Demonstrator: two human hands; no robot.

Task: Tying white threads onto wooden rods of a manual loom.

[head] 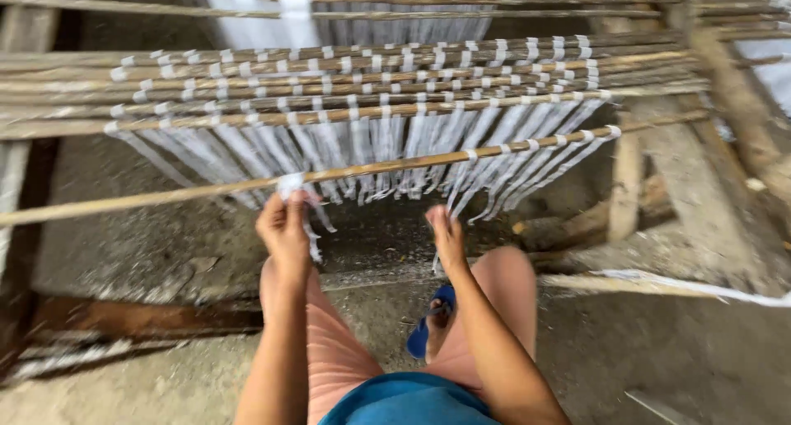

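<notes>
— What has the left hand (284, 227) got hold of?

— A soft white strip (290, 184), bunched and limp like wet noodle or cloth. The fingers are closed around it right where it drapes over the nearest bamboo pole (165, 197), a thin, straight, tan cane running just above the hand.

— And the right hand (447, 235)?

— It sits lower, to the right of the left one, fingers curled under the hanging ends. It seems to pinch a thin white strand (437, 260) that trails below it, though motion blur makes that hard to confirm.

— What lies beyond the hands?

— More poles (371, 83), side by side, rising away from the hands like a rack. Each carries flat, pale ribbons (395, 140) folded over it, their tails hanging in a smooth, slightly glossy curtain.

— Below the hands?

— Rough grey concrete floor (659, 351), mottled and gritty. The person's knees are in pinkish ribbed fabric, and a blue sandal (422, 334) shows between them. A weathered wooden beam (124, 318) lies down to the left of the left hand.
</notes>
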